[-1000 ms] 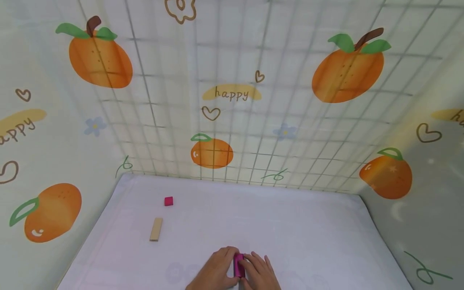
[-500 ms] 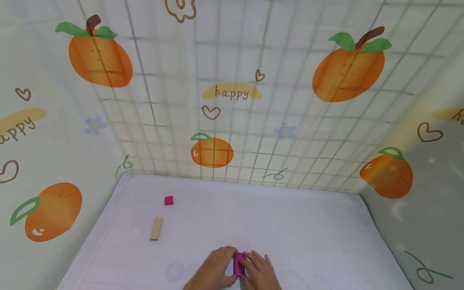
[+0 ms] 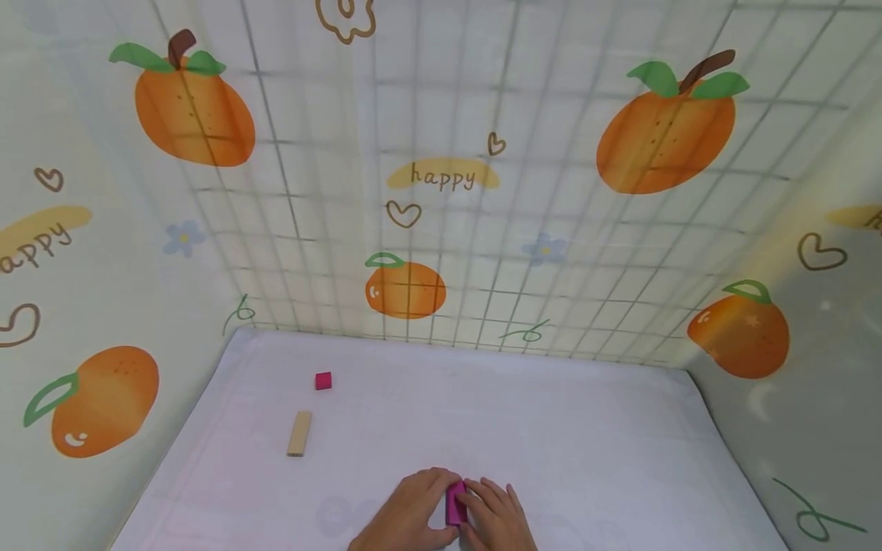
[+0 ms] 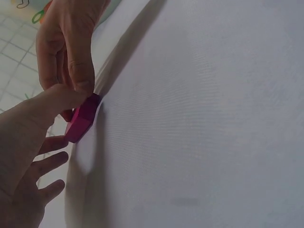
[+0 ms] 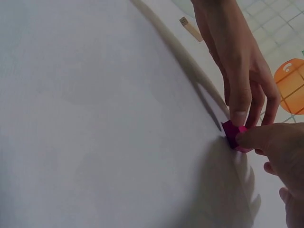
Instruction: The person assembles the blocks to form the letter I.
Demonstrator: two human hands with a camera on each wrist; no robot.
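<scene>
A faceted magenta block (image 3: 455, 503) is held between both hands close to the front edge of the white table, its long side pointing away from me. My left hand (image 3: 412, 506) pinches it from the left, thumb at the near end and forefinger at the far end. From the right, my right hand (image 3: 498, 514) grips the same block, with a fingertip over its top and the thumb at its near end. The left wrist view shows the block's angled sides (image 4: 81, 121) between the fingers. In the right wrist view the fingertips hide part of the block (image 5: 232, 135).
A small red cube (image 3: 323, 380) lies at the back left of the table (image 3: 586, 436). Nearer, a flat light wooden plank (image 3: 299, 434) lies lengthwise. Cloth walls (image 3: 455, 99) printed with oranges stand behind and on both sides.
</scene>
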